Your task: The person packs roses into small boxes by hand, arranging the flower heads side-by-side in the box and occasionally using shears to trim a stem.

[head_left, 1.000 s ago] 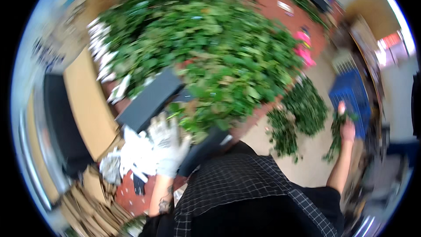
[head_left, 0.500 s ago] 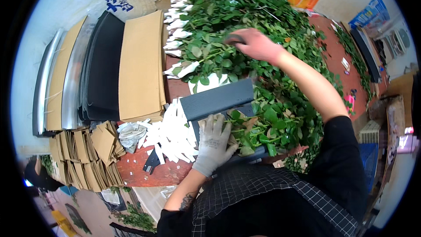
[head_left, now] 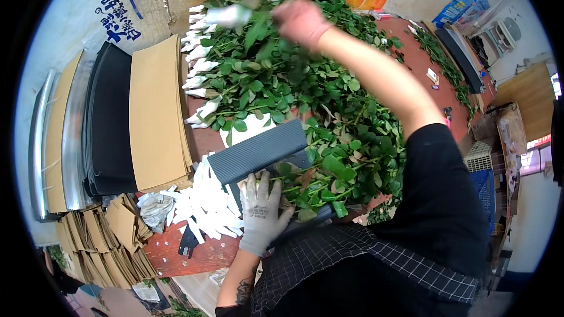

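My right hand (head_left: 301,22), in a pinkish glove and blurred by motion, is raised over the far part of a leafy heap. Its fingers are closed round a leafy flower stem (head_left: 257,28) whose white-wrapped head (head_left: 230,16) points left. My left hand (head_left: 261,211), in a grey glove, lies with fingers apart at the near edge of a dark ridged board (head_left: 258,154). Beside its thumb are cut stems and leaves (head_left: 329,182). Several more white-wrapped heads (head_left: 201,66) line the left side of the green heap (head_left: 329,91).
White strips (head_left: 205,202) lie left of my left hand, with a crumpled plastic bag (head_left: 157,210) beyond them. Folded cardboard pieces (head_left: 106,232) and upright brown sheets (head_left: 155,117) and black sheets (head_left: 108,123) stand along the left. A red tabletop (head_left: 176,252) shows at the near left.
My right hand has moved away and left from the middle of the heap, now with a white-headed stem in it. The whole view has shifted. My left hand stays by the ridged board.
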### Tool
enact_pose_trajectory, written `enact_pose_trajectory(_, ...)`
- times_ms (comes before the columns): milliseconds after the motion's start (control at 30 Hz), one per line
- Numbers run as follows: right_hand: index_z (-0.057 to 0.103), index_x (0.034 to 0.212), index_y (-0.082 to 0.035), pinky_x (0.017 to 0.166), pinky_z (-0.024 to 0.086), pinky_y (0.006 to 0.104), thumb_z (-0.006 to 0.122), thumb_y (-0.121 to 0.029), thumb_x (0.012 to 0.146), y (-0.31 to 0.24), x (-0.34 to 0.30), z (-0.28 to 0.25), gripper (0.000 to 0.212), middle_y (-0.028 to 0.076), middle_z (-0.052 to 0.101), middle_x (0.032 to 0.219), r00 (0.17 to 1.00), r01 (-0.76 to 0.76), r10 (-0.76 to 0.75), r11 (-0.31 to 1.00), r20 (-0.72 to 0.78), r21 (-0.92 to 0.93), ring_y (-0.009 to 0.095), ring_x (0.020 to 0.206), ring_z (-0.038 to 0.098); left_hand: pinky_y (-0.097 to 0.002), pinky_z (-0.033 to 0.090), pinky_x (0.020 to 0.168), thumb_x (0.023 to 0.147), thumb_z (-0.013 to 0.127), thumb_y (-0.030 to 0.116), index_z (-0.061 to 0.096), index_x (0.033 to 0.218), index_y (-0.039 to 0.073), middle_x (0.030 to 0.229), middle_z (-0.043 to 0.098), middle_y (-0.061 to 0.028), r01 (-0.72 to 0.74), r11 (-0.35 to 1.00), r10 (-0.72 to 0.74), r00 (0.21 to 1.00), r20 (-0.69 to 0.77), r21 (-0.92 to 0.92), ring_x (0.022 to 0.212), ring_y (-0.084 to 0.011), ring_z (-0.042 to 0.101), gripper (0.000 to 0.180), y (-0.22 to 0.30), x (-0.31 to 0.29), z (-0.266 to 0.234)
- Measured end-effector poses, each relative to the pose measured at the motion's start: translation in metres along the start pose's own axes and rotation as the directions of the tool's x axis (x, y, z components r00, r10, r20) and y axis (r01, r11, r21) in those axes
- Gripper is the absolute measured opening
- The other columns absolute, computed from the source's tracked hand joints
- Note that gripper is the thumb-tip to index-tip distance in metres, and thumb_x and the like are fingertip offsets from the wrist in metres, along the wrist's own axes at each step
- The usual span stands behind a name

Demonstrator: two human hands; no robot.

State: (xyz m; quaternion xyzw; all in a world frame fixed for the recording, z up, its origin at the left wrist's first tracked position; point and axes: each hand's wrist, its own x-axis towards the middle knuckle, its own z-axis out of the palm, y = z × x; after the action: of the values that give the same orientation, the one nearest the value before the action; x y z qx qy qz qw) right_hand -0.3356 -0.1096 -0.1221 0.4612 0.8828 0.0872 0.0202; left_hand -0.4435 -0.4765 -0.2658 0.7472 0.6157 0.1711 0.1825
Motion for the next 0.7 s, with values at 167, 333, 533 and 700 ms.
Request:
enact_pose_trajectory(167,0.069,0.097,-0.009,0.077,0.052,0.04,0.056,-0.026,0.086,0.184,-0.039,-0.113,0.025,0.019,0.068,0.098,0.661,-0.467,0.505,0.856,-0.555,0.223,0.029,0.091,0.067,-0.0618,0.017,0.11,0.07,0.072,0.036,0.053,0.127,0.004,0.142,0.035,-0.0247,-0.02,1.0,0.02,1.0,-0.01,0.019,0.134,-0.0498,0.025,0.069,0.001,0.001,-0.001)
enact_pose_trajectory(333,0.071,0.103,-0.004,0.061,0.049,0.0268,0.06,-0.018,0.088,0.33,-0.167,-0.202,0.023,0.004,0.068,0.079,0.335,0.174,0.568,0.747,-0.752,0.642,0.012,0.067,0.062,-0.0614,0.017,0.11,0.07,0.072,0.035,0.051,0.129,0.005,0.142,0.035,-0.0254,-0.062,0.998,0.063,0.997,-0.038,0.015,0.133,-0.0509,0.026,0.07,-0.002,-0.001,0.005)
enact_pose_trajectory(533,0.069,0.103,-0.002,0.06,0.048,0.0245,0.063,-0.011,0.09,0.208,-0.243,-0.201,0.017,0.001,0.068,0.083,0.498,0.367,0.383,0.72,-0.778,0.589,0.013,0.064,0.061,-0.0469,0.036,0.103,0.07,0.072,0.021,0.047,0.133,0.002,0.125,0.051,-0.022,-0.179,0.98,0.162,0.97,-0.179,-0.082,0.117,-0.0364,0.048,0.07,0.02,0.009,-0.043)
enact_pose_trajectory(700,0.058,0.118,-0.017,0.07,0.052,0.0323,0.059,-0.021,0.072,0.014,-0.243,-0.095,0.045,0.004,0.058,0.104,0.728,0.247,-0.486,0.844,-0.484,-0.477,0.022,0.089,0.061,-0.0223,0.049,0.063,0.072,0.059,0.0,0.016,0.151,0.004,0.09,0.054,-0.0062,-0.213,0.339,-0.281,0.907,-0.314,-0.917,0.069,-0.009,0.053,0.09,0.049,0.009,-0.094)
